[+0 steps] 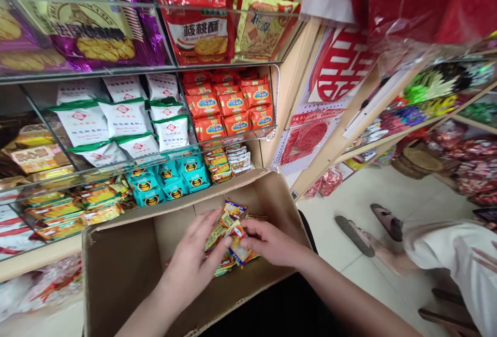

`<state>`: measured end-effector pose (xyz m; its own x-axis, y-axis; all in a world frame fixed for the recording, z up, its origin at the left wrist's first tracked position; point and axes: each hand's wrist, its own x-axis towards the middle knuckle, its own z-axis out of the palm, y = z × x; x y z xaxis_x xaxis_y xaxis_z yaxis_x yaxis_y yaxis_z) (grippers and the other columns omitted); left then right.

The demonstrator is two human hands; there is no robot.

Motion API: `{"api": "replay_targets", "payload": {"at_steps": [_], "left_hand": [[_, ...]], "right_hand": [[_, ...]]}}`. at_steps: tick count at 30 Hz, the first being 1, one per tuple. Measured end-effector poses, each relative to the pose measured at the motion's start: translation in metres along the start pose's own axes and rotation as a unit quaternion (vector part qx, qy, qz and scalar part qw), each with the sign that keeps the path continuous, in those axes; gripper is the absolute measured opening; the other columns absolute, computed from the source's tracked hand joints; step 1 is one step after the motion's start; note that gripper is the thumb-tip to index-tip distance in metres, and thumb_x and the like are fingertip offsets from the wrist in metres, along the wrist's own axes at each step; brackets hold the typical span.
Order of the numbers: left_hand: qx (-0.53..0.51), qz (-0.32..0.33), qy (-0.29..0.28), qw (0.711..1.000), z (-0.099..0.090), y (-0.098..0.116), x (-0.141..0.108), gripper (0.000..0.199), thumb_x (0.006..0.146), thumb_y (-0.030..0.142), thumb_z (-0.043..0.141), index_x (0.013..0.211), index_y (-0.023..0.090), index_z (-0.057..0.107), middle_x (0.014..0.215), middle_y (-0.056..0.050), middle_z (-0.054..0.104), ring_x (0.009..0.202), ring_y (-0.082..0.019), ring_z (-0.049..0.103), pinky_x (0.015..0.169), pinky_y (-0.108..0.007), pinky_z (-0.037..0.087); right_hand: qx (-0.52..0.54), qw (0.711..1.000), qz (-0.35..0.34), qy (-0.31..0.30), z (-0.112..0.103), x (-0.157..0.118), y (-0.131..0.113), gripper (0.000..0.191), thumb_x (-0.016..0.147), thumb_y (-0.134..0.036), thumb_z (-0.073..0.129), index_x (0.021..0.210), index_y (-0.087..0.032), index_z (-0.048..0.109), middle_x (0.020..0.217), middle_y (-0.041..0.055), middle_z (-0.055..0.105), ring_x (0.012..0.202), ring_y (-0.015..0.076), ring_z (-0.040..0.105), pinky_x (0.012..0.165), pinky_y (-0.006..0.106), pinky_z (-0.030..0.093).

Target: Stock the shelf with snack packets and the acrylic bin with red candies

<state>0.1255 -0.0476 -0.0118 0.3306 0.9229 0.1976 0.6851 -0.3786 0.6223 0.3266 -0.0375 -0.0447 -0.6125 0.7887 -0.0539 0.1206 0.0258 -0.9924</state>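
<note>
Holding packets [237,252] at the centre of the frame, the left hand [193,250] and right hand [271,241] have their fingers clamped on them. More packets lie below, inside the carton [118,259]. Teal bags [171,180] sit on the shelf [42,263], left of centre, beyond the carton.

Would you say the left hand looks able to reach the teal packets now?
Probably yes: the teal packets show above the box's far rim, though it may crowd the left hand.
</note>
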Motion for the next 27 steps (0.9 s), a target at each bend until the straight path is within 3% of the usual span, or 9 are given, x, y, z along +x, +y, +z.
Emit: {"api": "replay_targets", "payload": {"at_steps": [2, 4, 6, 9, 12, 17, 22, 24, 27], "left_hand": [[-0.127, -0.066, -0.095, 0.985, 0.011, 0.01, -0.002, 0.038, 0.08, 0.035, 0.046, 0.116, 0.025, 0.052, 0.111, -0.002, 0.062, 0.099, -0.017, 0.057, 0.084, -0.025, 0.046], [-0.248, -0.132, -0.149, 0.948, 0.015, 0.015, -0.002, 0.034, 0.08, 0.037, 0.046, 0.11, 0.027, 0.057, 0.1, 0.0, 0.067, 0.088, -0.016, 0.061, 0.078, -0.025, 0.048], [-0.334, -0.201, -0.139, 0.91, 0.014, 0.017, -0.002, 0.034, 0.075, 0.04, 0.053, 0.105, 0.025, 0.061, 0.085, 0.001, 0.069, 0.073, -0.015, 0.061, 0.066, -0.023, 0.049], [-0.404, -0.297, -0.08, 0.862, 0.012, 0.02, -0.002, 0.034, 0.067, 0.042, 0.062, 0.092, 0.02, 0.066, 0.064, 0.002, 0.066, 0.053, -0.009, 0.053, 0.049, -0.018, 0.043], [-0.45, -0.34, -0.03, 0.826, 0.011, 0.025, 0.0, 0.032, 0.067, 0.045, 0.06, 0.076, 0.016, 0.068, 0.054, 0.001, 0.061, 0.046, -0.007, 0.046, 0.044, -0.018, 0.038], [-0.472, -0.337, -0.021, 0.814, 0.013, 0.029, 0.004, 0.037, 0.068, 0.049, 0.058, 0.072, 0.013, 0.066, 0.052, 0.0, 0.058, 0.045, -0.008, 0.044, 0.042, -0.019, 0.035], [-0.494, -0.323, 0.021, 0.807, 0.026, 0.038, -0.002, 0.047, 0.066, 0.05, 0.059, 0.102, 0.02, 0.057, 0.089, -0.005, 0.065, 0.072, -0.015, 0.057, 0.056, -0.022, 0.044], [-0.482, -0.325, 0.003, 0.814, 0.032, 0.039, -0.006, 0.043, 0.064, 0.045, 0.063, 0.099, 0.021, 0.057, 0.096, -0.005, 0.064, 0.081, -0.017, 0.057, 0.062, -0.024, 0.046], [-0.436, -0.307, -0.064, 0.844, 0.035, 0.036, -0.008, 0.035, 0.066, 0.042, 0.063, 0.092, 0.02, 0.058, 0.092, -0.004, 0.065, 0.079, -0.017, 0.057, 0.062, -0.025, 0.047]], "right_hand": [[0.001, 1.0, 0.001, -0.001, 0.006, -0.005, -0.009, 0.024, 0.08, -0.027, 0.05, 0.101, -0.017, 0.055, 0.09, 0.0024, 0.06, 0.087, 0.015, 0.056, 0.076, 0.026, 0.043], [0.018, 0.999, 0.023, 0.027, 0.011, -0.008, -0.011, 0.031, 0.077, -0.029, 0.055, 0.106, -0.017, 0.052, 0.085, 0.0024, 0.061, 0.08, 0.0144, 0.057, 0.07, 0.025, 0.044], [0.054, 0.996, 0.041, 0.059, 0.015, -0.011, -0.007, 0.039, 0.074, -0.03, 0.059, 0.109, -0.016, 0.049, 0.085, 0.0033, 0.061, 0.076, 0.0139, 0.057, 0.068, 0.026, 0.044], [0.132, 0.987, 0.049, 0.083, 0.017, -0.011, -0.005, 0.04, 0.069, -0.031, 0.065, 0.103, -0.014, 0.052, 0.088, 0.0045, 0.062, 0.076, 0.0131, 0.058, 0.07, 0.026, 0.044], [0.202, 0.972, 0.066, 0.104, 0.016, -0.01, -0.013, 0.036, 0.065, -0.032, 0.068, 0.094, -0.013, 0.056, 0.081, 0.0027, 0.062, 0.069, 0.0099, 0.057, 0.067, 0.024, 0.044], [0.286, 0.945, 0.084, 0.135, 0.017, -0.011, -0.024, 0.038, 0.059, -0.035, 0.073, 0.085, -0.013, 0.058, 0.076, 0.0021, 0.063, 0.066, 0.0098, 0.057, 0.067, 0.025, 0.044], [0.339, 0.917, 0.065, 0.199, 0.027, -0.009, -0.015, 0.037, 0.058, -0.036, 0.072, 0.082, -0.014, 0.055, 0.071, -0.0003, 0.061, 0.063, 0.0091, 0.055, 0.065, 0.024, 0.043], [0.294, 0.929, 0.057, 0.217, 0.029, -0.01, -0.01, 0.032, 0.062, -0.035, 0.07, 0.081, -0.015, 0.054, 0.071, -0.0007, 0.058, 0.064, 0.0094, 0.054, 0.064, 0.024, 0.043], [0.125, 0.958, 0.027, 0.256, 0.025, -0.014, -0.004, 0.029, 0.065, -0.029, 0.066, 0.089, -0.017, 0.055, 0.085, 0.0024, 0.058, 0.078, 0.013, 0.053, 0.066, 0.025, 0.042]]}}
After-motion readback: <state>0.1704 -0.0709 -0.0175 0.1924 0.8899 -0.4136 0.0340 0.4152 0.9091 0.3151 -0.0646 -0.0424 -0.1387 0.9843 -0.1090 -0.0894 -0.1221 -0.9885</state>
